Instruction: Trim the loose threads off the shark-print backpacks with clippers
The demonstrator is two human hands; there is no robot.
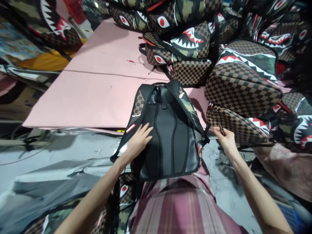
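Note:
A backpack (167, 139) lies with its black padded back panel and shoulder straps facing up, partly on the pink table edge and partly over the person's lap. My left hand (139, 140) rests flat on the left side of the back panel, fingers spread. Just off the backpack's right side, my right hand (225, 138) is closed around a small dark tool (221, 130), which looks like thread snips. Its fingertips are beside the end of a black strap (206, 134); whether they touch it is hard to tell.
Several checkered shark-print backpacks (243, 84) are piled at the right and back of the pink table (97, 97). A red pen-like item (131, 61) lies on the table. More bags are below at lower left, and another hangs upper left.

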